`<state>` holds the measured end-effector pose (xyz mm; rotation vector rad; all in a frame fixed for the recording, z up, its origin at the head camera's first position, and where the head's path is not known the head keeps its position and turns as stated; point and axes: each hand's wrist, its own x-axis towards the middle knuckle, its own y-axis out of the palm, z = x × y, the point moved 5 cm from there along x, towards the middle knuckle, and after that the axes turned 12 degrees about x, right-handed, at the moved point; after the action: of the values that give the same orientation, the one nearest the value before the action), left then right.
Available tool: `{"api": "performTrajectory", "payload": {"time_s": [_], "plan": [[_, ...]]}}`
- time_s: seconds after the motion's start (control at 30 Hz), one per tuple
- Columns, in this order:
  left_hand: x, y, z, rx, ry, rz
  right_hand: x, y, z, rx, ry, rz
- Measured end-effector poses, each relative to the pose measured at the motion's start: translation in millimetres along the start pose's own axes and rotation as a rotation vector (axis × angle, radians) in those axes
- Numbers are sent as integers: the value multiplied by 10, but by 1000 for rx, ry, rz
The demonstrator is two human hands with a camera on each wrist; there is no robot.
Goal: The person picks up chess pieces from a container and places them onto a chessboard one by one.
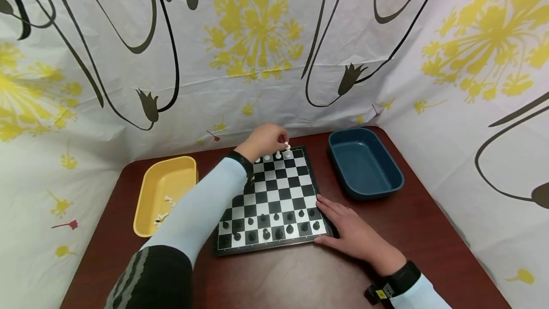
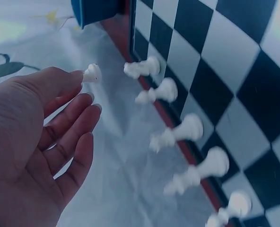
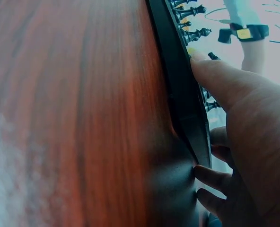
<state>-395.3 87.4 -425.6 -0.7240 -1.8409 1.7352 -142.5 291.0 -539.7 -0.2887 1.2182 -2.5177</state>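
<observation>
My left hand point(image 1: 267, 139) reaches over the far right corner of the chessboard point(image 1: 278, 183) and pinches a white chess piece point(image 2: 92, 74) between thumb and index finger. The piece's base shows in the left wrist view; its top is hidden by the fingers. Several white chess pieces point(image 2: 179, 131) stand along the far row, partly behind the left hand in the head view. Near the board's front right corner, my right hand point(image 1: 352, 229) rests with thumb at the front edge and fingers along the right edge. Black chess pieces point(image 1: 279, 233) fill the two near rows.
A yellow tray point(image 1: 147, 194) stands left of the board, with several white chess pieces point(image 1: 170, 200) in it. To the right is a dark blue tray point(image 1: 364, 163). The brown table point(image 1: 411, 232) meets patterned white sheeting point(image 1: 257, 104) at the back and sides.
</observation>
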Motion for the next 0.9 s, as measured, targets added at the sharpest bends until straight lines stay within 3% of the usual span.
{"api": "performTrajectory", "payload": {"time_s": [0.37, 0.67, 0.9], "plan": [[259, 287, -172, 15, -65, -13, 3, 17, -35, -6, 23, 0], [397, 564, -267, 98, -39, 12, 4, 22, -14, 10, 13, 3], [442, 623, -263, 138, -26, -9, 3, 12, -10, 9, 19, 0]]}}
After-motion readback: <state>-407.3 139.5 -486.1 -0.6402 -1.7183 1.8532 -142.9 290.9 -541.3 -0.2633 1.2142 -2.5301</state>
